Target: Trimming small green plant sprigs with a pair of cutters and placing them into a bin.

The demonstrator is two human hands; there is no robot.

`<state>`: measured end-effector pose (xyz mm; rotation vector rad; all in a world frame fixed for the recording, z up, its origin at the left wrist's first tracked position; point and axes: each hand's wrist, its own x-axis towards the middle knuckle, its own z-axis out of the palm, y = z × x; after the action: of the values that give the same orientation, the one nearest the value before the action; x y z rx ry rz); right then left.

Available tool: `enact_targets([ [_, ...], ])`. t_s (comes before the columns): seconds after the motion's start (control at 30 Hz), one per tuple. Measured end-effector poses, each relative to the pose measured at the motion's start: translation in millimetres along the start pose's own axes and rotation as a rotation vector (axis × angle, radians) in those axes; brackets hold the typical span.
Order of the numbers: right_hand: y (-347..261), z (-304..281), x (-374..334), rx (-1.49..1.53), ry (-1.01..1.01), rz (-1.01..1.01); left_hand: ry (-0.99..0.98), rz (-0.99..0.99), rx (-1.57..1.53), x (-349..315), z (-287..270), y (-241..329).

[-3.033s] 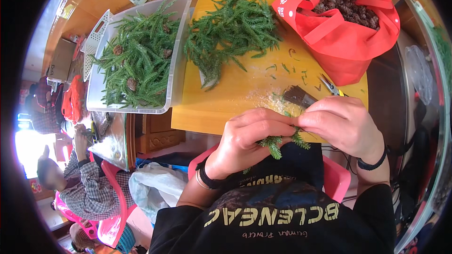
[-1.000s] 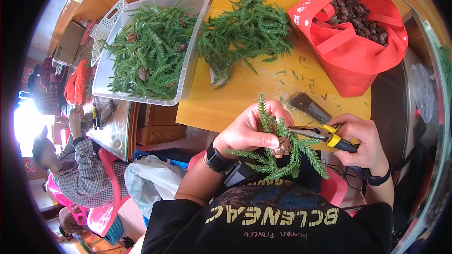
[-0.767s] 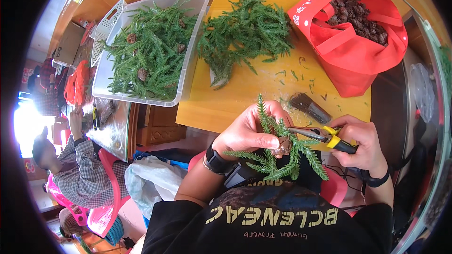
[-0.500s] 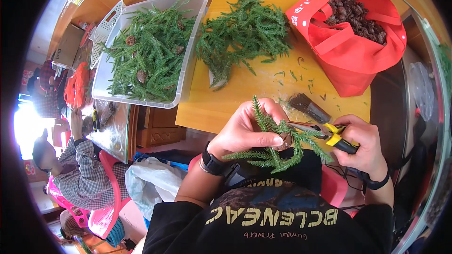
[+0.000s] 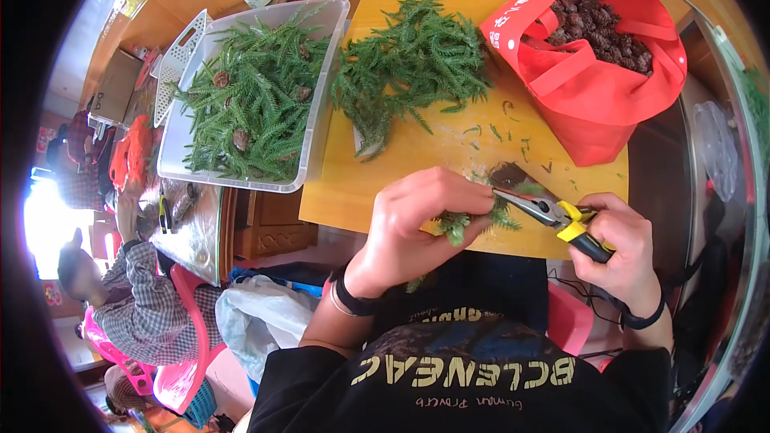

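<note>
In my left hand [image 5: 429, 216] is a green artificial pine sprig [image 5: 455, 227], mostly covered by my fingers, which are wrapped round it with the back of the hand facing up. My right hand [image 5: 618, 252] grips long-nose pliers [image 5: 565, 224] by their yellow and black handles. The jaw tips reach my left fingertips at the sprig; whether they pinch anything there cannot be made out. Just beyond the pliers, a bundle of dark thin pieces [image 5: 513, 175] lies on the yellow board [image 5: 361, 200]. The pine cone on the sprig is hidden now.
A clear plastic bin [image 5: 309, 140] of pine sprigs and cones stands left. Loose green sprigs [image 5: 417, 60] lie at the board's far side. A red bag [image 5: 589, 116] of pine cones [image 5: 597, 28] stands right. Another person [image 5: 148, 297] sits at a table further left.
My left hand has turned over, so its back now faces up and covers the pine cone and most of the sprig. The pliers' jaws show more plainly at its fingertips.
</note>
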<state>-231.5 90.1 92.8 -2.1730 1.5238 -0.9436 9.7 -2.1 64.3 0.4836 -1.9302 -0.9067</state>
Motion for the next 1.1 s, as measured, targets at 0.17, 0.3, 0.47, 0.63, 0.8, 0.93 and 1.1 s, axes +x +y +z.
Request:
enact_targets([
  [0.17,-10,9,-1,0.020,0.085,0.079,0.126,0.290,0.477,0,8,2],
  [0.3,-13,18,-8,0.005,0.108,0.103,0.132,0.373,0.675,-1,14,3],
  [0.47,-23,26,-21,0.104,0.025,0.281,0.144,0.391,0.715,1,18,-1],
  [0.63,-26,24,-20,0.365,-0.023,0.367,0.213,0.274,0.391,4,18,-13],
  [0.8,-19,-4,-15,0.312,-0.131,0.336,0.212,-0.113,-0.211,-3,8,-12],
  [0.93,-13,-20,-9,0.374,-0.091,0.249,0.123,-0.357,-0.804,-16,2,-14],
  [1.1,-3,-21,4,0.238,-0.065,0.206,0.047,-0.570,-1.174,-23,0,-13],
])
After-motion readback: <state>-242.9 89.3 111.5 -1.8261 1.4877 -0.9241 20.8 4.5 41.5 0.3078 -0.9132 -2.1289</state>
